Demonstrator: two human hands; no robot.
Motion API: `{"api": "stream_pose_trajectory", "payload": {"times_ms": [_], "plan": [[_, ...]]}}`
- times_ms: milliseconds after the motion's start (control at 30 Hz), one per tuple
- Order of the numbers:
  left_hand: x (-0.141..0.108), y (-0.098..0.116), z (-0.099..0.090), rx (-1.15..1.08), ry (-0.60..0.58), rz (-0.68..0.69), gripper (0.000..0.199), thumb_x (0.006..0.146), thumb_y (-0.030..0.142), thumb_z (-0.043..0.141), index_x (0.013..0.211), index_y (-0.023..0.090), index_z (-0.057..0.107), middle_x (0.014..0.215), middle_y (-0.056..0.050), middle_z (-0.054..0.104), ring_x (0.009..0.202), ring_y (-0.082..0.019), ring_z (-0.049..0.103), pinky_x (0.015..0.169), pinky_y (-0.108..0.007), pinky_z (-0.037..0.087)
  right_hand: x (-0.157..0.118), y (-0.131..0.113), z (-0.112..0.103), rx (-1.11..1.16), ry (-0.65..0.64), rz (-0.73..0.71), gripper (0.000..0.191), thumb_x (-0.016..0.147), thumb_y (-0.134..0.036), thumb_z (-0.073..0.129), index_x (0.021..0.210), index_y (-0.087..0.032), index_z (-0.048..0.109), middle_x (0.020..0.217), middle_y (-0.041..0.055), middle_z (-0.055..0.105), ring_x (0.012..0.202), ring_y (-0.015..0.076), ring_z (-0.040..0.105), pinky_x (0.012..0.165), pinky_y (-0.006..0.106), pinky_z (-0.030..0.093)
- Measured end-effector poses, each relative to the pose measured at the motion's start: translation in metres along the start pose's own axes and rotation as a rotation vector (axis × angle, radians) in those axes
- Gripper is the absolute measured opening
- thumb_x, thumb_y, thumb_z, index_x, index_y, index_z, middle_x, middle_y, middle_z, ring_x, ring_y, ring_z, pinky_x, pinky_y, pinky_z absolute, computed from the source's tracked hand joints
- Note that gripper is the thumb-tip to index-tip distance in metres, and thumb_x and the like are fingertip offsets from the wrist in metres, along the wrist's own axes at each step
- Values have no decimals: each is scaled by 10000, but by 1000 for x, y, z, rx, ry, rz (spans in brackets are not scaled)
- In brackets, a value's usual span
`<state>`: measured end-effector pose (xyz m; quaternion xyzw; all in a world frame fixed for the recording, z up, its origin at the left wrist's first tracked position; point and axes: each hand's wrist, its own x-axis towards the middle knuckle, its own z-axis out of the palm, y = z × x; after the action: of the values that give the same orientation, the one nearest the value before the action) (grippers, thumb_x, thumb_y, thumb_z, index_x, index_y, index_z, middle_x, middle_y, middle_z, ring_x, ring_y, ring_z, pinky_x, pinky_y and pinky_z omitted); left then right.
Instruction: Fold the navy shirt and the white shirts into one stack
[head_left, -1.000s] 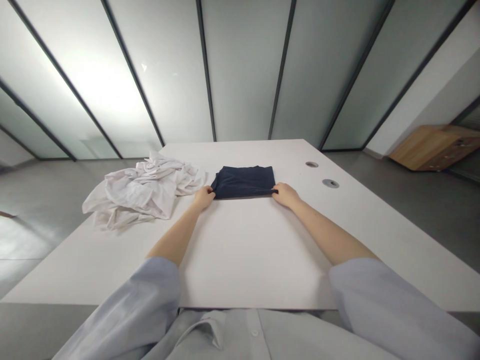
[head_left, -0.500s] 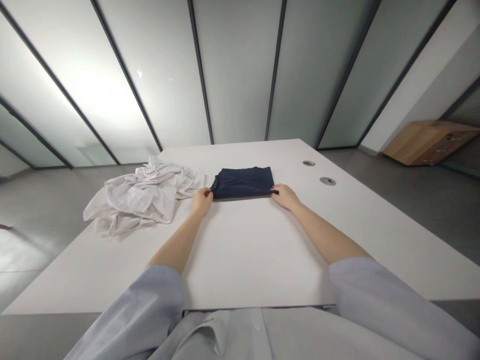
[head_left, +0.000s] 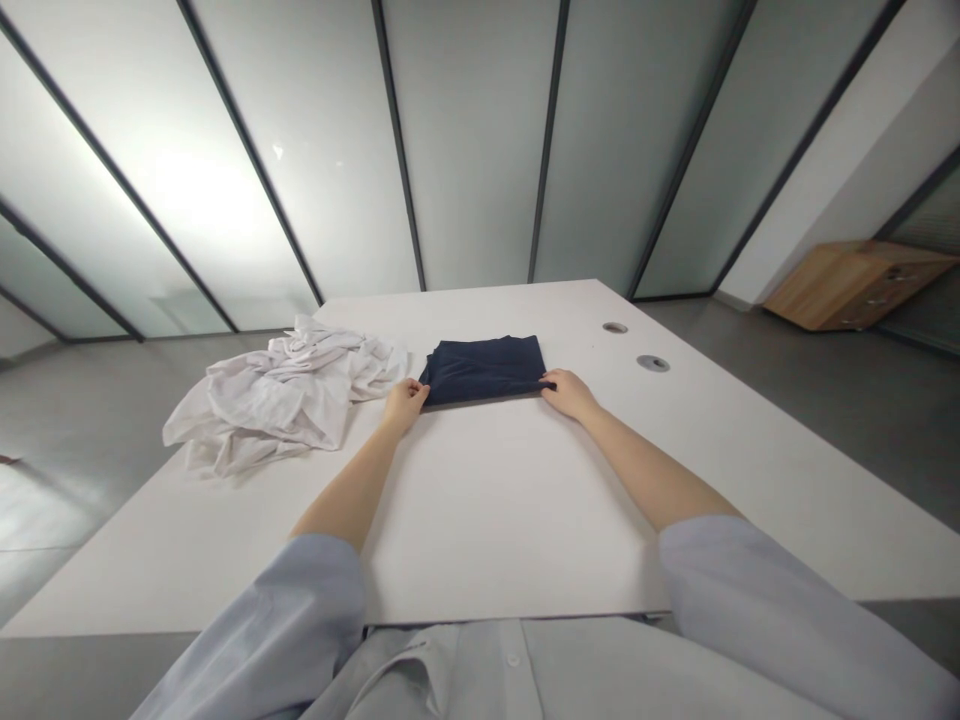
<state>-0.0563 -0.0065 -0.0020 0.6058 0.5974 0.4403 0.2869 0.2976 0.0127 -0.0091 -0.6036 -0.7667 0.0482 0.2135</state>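
Note:
A folded navy garment (head_left: 481, 370) lies flat on the white table (head_left: 510, 510), near the middle of the far half. My left hand (head_left: 405, 405) pinches its near left corner between the fingers. My right hand (head_left: 568, 394) holds the near right corner the same way. Both forearms reach forward from pale blue shirt sleeves. To the left of my left hand, a crumpled white cloth (head_left: 281, 395) lies in a loose heap, close to the navy garment and apart from my hand.
Two round metal grommets (head_left: 634, 342) are set into the table's right side. The table's edges drop to a grey floor (head_left: 825, 430). Frosted glass panels (head_left: 465, 150) stand beyond it, and a low wooden cabinet (head_left: 855, 285) sits at the far right.
My head view has shifted slightly, moving the scene a little in the frame. Both hands stay on the navy garment's near corners, and the white cloth has not visibly moved.

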Motion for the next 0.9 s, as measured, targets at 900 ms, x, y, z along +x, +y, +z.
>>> {"api": "stream_pose_trajectory", "payload": {"times_ms": [900], "plan": [[-7, 10, -3, 426, 104, 11, 266, 852, 361, 527, 1040, 199, 625, 960, -94, 701, 925, -239, 645, 808, -317, 449, 0, 2, 11, 126, 66, -87, 418, 811, -195, 589, 1222, -190, 663, 1343, 101, 597, 1234, 230, 545, 1070, 358, 392]]}}
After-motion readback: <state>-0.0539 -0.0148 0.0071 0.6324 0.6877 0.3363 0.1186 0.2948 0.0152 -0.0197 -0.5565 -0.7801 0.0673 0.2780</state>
